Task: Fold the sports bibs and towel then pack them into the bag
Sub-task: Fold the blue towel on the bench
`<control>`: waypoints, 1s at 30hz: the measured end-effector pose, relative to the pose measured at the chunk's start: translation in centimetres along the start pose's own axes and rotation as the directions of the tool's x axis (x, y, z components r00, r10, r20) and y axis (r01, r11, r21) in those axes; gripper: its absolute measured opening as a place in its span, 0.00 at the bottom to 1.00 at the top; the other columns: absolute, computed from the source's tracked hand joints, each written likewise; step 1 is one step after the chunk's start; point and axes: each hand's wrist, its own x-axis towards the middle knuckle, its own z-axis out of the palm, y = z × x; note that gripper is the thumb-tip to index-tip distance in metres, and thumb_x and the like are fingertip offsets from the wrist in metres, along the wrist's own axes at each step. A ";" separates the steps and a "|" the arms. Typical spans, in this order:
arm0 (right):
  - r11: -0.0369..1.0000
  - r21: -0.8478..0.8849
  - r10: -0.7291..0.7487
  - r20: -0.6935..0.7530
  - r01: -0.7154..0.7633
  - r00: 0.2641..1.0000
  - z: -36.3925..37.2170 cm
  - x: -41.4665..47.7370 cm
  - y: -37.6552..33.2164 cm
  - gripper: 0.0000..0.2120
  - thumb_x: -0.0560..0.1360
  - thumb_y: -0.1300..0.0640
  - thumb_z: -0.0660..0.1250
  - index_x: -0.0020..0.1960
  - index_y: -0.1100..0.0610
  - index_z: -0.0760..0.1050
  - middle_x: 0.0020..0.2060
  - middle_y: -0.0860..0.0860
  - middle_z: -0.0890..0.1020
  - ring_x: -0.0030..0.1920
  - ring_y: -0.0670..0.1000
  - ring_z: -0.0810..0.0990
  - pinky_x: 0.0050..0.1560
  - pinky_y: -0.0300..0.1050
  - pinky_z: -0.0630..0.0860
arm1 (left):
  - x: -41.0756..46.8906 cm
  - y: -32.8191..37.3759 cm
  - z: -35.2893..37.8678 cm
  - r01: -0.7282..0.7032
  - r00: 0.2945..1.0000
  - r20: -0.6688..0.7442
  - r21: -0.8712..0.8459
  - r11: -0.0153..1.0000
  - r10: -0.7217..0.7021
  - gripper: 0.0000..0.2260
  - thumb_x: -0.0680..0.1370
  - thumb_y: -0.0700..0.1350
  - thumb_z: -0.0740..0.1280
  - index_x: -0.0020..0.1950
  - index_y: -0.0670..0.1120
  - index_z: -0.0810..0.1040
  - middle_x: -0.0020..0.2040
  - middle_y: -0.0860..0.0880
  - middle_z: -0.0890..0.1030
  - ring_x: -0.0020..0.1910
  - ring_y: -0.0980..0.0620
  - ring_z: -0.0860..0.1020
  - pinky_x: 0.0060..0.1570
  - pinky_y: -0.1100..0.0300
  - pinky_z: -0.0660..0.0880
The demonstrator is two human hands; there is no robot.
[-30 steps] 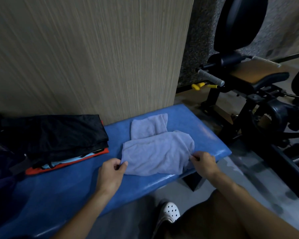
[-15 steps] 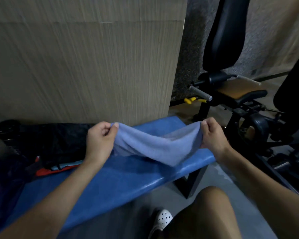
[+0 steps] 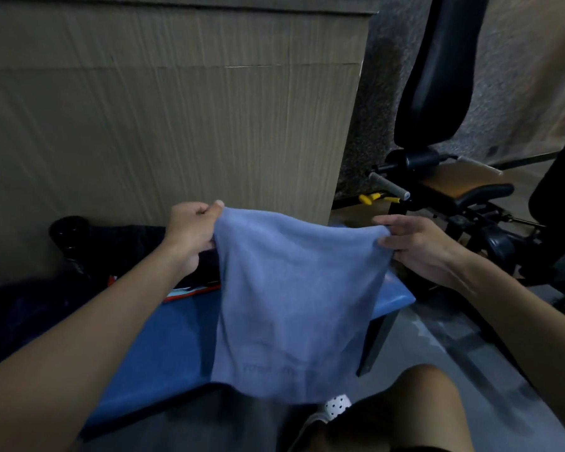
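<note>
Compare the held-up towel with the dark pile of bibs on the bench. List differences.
The towel hangs in the air, pinched at its top corners by the left hand and right hand; the bib pile lies on the blue bench. The towel is spread open; the bib pile is folded in layers. The towel is plain pale blue; the bib pile is black on top with red and light-blue edges. Both are soft cloth.

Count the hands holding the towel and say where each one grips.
2. The left hand pinches the towel at its upper left corner; the right hand pinches its upper right corner. Both are fully in view.
</note>
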 end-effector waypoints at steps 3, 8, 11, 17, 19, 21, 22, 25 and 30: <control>0.981 -0.159 -0.119 -0.070 0.107 0.990 0.2 -0.1 -0.1 0.10 0.77 0.74 0.62 0.50 0.60 0.76 0.38 0.53 0.79 0.39 0.50 0.77 0.39 0.44 0.75 | -0.9 0.9 -0.7 0.121 0.980 0.174 -0.142 0.982 -0.095 0.03 0.80 0.38 0.67 0.48 0.43 0.81 0.47 0.45 0.84 0.46 0.50 0.82 0.49 0.54 0.79; 0.908 -0.373 -0.260 -0.144 0.191 0.955 -0.4 0.3 0.2 0.06 0.78 0.67 0.65 0.48 0.56 0.75 0.36 0.54 0.75 0.37 0.52 0.73 0.37 0.48 0.71 | -1.5 1.0 -1.2 0.045 0.976 0.219 -0.147 0.988 -0.011 0.12 0.77 0.30 0.67 0.57 0.43 0.77 0.49 0.42 0.83 0.47 0.49 0.82 0.50 0.56 0.79; 0.877 -0.434 -0.312 -0.191 0.205 0.931 -0.5 0.5 -0.1 0.03 0.78 0.62 0.68 0.46 0.56 0.75 0.35 0.53 0.76 0.34 0.48 0.72 0.34 0.43 0.69 | -1.4 0.8 -1.0 -0.110 0.988 0.102 -0.069 0.992 0.116 0.11 0.75 0.30 0.69 0.46 0.46 0.77 0.43 0.42 0.81 0.46 0.46 0.79 0.50 0.52 0.75; 0.927 -0.321 -0.253 -0.150 0.195 0.956 -0.6 0.2 -0.8 0.04 0.78 0.61 0.68 0.49 0.61 0.80 0.43 0.58 0.81 0.47 0.53 0.79 0.49 0.53 0.77 | -1.9 1.1 -1.2 -0.233 0.930 0.297 0.027 0.972 0.215 0.21 0.76 0.26 0.65 0.65 0.44 0.76 0.51 0.45 0.83 0.49 0.55 0.82 0.47 0.69 0.77; 0.959 -0.245 -0.165 -0.070 0.144 0.984 -0.8 0.0 -1.3 0.22 0.71 0.58 0.75 0.63 0.63 0.77 0.57 0.57 0.82 0.58 0.54 0.80 0.59 0.54 0.77 | -2.2 1.1 -1.5 -0.235 0.919 0.341 0.066 0.970 0.200 0.25 0.76 0.25 0.64 0.68 0.47 0.73 0.51 0.44 0.83 0.47 0.56 0.83 0.45 0.69 0.78; 0.940 -0.322 -0.122 -0.005 0.114 0.993 -1.0 -0.1 -1.4 0.36 0.67 0.60 0.78 0.71 0.64 0.70 0.63 0.58 0.78 0.62 0.55 0.78 0.63 0.56 0.76 | -2.3 1.1 -1.7 -0.266 0.923 0.314 0.110 0.958 0.220 0.25 0.76 0.26 0.65 0.68 0.49 0.72 0.47 0.43 0.83 0.43 0.58 0.82 0.41 0.69 0.77; 0.908 -0.400 -0.129 0.018 0.126 0.991 -0.8 -0.4 -1.5 0.34 0.68 0.63 0.77 0.71 0.64 0.68 0.63 0.59 0.78 0.61 0.54 0.78 0.62 0.56 0.76 | -2.3 1.1 -1.8 -0.282 0.928 0.290 0.137 0.950 0.233 0.24 0.76 0.27 0.66 0.67 0.49 0.73 0.46 0.44 0.83 0.42 0.58 0.82 0.41 0.69 0.77; 0.768 -0.605 -0.251 0.017 0.210 0.968 -0.4 -0.7 -1.1 0.20 0.74 0.68 0.70 0.66 0.65 0.74 0.53 0.58 0.82 0.51 0.47 0.79 0.53 0.44 0.79 | -2.1 1.1 -2.2 -0.309 0.933 0.257 0.217 0.926 0.251 0.20 0.76 0.31 0.69 0.65 0.48 0.77 0.47 0.45 0.84 0.47 0.53 0.83 0.46 0.63 0.79; 0.676 -0.659 -0.358 0.096 0.329 0.929 -0.9 -1.4 -1.3 0.07 0.77 0.65 0.68 0.43 0.55 0.81 0.37 0.50 0.81 0.38 0.43 0.77 0.41 0.38 0.74 | -1.8 1.2 -2.7 -0.369 0.920 0.245 0.290 0.883 0.305 0.12 0.76 0.33 0.71 0.52 0.49 0.80 0.47 0.48 0.83 0.45 0.57 0.81 0.47 0.66 0.77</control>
